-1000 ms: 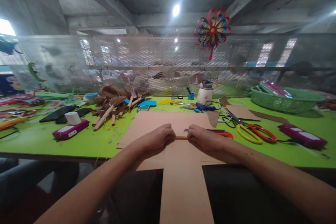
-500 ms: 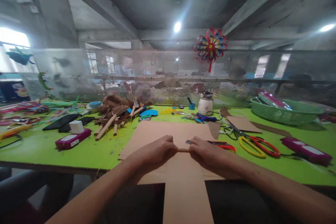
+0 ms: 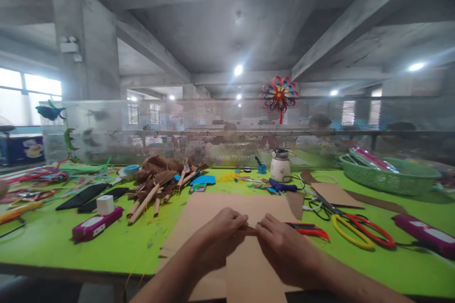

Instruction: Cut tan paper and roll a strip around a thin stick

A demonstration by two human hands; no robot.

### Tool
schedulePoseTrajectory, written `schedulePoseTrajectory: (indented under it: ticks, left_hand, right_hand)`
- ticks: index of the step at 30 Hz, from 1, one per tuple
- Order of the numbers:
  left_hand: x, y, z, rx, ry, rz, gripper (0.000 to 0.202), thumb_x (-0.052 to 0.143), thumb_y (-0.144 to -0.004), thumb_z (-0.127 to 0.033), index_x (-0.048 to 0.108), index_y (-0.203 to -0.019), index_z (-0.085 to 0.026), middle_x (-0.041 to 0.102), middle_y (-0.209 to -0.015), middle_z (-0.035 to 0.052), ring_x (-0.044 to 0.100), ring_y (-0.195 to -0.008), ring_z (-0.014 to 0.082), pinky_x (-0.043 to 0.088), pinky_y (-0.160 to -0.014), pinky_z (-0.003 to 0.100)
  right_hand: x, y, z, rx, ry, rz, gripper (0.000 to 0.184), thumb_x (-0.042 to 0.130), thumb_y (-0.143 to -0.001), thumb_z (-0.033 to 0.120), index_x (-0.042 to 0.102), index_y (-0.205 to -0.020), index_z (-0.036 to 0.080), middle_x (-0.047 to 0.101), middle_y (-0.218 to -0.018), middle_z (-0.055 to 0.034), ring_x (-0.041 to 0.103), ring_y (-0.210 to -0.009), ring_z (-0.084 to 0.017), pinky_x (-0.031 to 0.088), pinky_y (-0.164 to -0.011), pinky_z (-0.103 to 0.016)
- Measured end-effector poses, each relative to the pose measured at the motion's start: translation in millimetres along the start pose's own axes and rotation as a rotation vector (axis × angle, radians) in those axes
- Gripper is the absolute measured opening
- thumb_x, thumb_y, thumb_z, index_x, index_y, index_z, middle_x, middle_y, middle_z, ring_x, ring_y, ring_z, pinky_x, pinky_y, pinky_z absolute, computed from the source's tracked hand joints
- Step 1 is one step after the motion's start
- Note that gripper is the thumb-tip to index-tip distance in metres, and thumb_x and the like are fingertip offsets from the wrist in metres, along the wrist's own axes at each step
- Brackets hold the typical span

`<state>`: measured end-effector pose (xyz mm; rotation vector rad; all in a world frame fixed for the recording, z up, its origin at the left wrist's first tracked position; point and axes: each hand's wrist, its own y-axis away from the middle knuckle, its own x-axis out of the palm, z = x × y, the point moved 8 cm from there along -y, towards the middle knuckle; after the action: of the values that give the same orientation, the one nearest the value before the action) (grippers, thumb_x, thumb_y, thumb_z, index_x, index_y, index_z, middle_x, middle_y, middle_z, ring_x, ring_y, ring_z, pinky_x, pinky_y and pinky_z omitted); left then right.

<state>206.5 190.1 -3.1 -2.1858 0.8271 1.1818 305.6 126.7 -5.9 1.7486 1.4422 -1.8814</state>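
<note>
My left hand (image 3: 224, 227) and my right hand (image 3: 280, 239) face each other in the middle, fingers pinched on the far edge of a brown paper strip (image 3: 254, 270). Between them that edge forms a narrow folded or rolled band. From there the strip runs toward me and out of the bottom of the view. Beneath lie larger brown paper sheets (image 3: 206, 204). A utility knife with a red and black handle (image 3: 313, 231) sticks out past my right hand; its tip shows by the fingers. Whether that hand grips the knife or only covers it, I cannot tell.
On the green table (image 3: 42, 246) stand a purple power strip (image 3: 95, 225) and another (image 3: 423, 234). Scissors (image 3: 355, 229), a glue gun (image 3: 280, 185), a white jar (image 3: 280, 166) and brown paper rolls (image 3: 145, 201) lie around. A green basket (image 3: 391, 177) sits right; a perforated screen (image 3: 213, 147) stands behind.
The camera view has tilted up, so the table appears lower. Both hands still pinch the strip's edge, and the band between them looks slightly more turned over.
</note>
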Motion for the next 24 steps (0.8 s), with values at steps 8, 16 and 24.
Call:
schedulePoseTrajectory:
  ticks: [8,16,24]
  left_hand:
    - [-8.7,-14.7,17.1,-0.119,0.101,0.169,0.048,0.044,-0.077,-0.06,0.04,-0.056,-0.017,0.028,-0.055,-0.0047,0.026,-0.053,0.009,0.023,-0.046,0.022]
    - [1.1,-5.7,10.4,-0.118,0.282,0.105,0.036,0.048,-0.076,-0.047,0.043,-0.059,-0.016,0.029,-0.058,-0.0047,0.028,-0.057,0.0094,0.026,-0.051,0.022]
    - [3.4,-6.5,10.8,-0.163,0.442,0.083,0.023,0.059,-0.068,-0.037,0.058,-0.068,-0.013,0.044,-0.059,-0.004,0.038,-0.059,0.0099,0.032,-0.057,0.022]
  right_hand:
    - [-3.3,-3.9,-0.7,-0.011,-0.003,-0.158,0.017,0.047,-0.079,0.006,0.055,-0.093,0.014,0.053,-0.085,-0.0107,0.046,-0.08,-0.023,0.041,-0.073,-0.041]
    - [-0.6,-0.1,-11.4,0.063,-0.011,-0.157,0.015,0.041,-0.089,0.007,0.054,-0.09,0.014,0.053,-0.084,-0.0094,0.045,-0.08,-0.022,0.041,-0.07,-0.035]
    - [-11.5,3.7,-14.0,0.187,-0.261,-0.228,0.016,0.041,-0.089,0.011,0.054,-0.083,0.019,0.052,-0.084,-0.0067,0.049,-0.078,-0.019,0.041,-0.067,-0.032]
